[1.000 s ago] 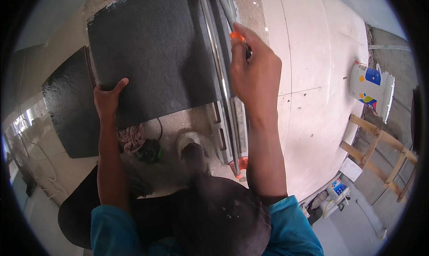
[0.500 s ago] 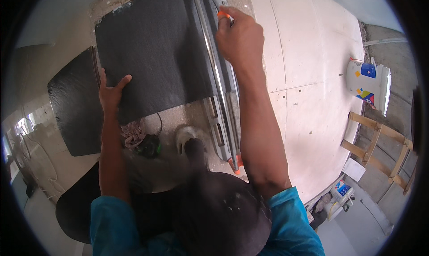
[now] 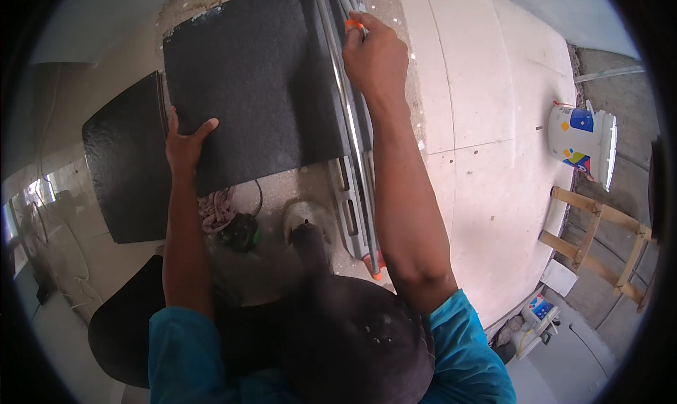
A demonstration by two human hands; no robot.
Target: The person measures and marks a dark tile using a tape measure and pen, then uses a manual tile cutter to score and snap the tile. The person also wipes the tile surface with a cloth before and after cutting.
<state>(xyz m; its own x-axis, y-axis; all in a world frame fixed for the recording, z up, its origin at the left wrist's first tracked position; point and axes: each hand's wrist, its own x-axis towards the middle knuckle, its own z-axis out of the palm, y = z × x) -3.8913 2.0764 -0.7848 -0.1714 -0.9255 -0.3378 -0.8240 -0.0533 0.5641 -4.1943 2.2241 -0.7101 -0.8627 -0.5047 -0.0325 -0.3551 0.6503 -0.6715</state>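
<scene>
A large dark grey tile (image 3: 247, 86) lies on a manual tile cutter (image 3: 350, 217) with long metal rails running away from me. My right hand (image 3: 379, 57) is closed around the cutter's orange-tipped handle (image 3: 354, 25), near the far end of the rails. On the left edge of the tile rests my left hand (image 3: 185, 146), thumb spread over the top face and fingers stretched along the edge. Just left of that hand is another dark tile (image 3: 127, 160). Where the blade meets the tile cannot be seen.
A crumpled pinkish cloth (image 3: 217, 210) and a dark tool (image 3: 240, 233) with a green detail lie near my foot (image 3: 307, 227). Pale floor tiles (image 3: 486, 206) extend to the right. Beyond them are a white bucket (image 3: 578, 139) and a wooden frame (image 3: 599, 234).
The view has shifted slightly, bringing the cutter's orange far end into sight. My left hand stays on the tile's edge and my right hand stays on the handle.
</scene>
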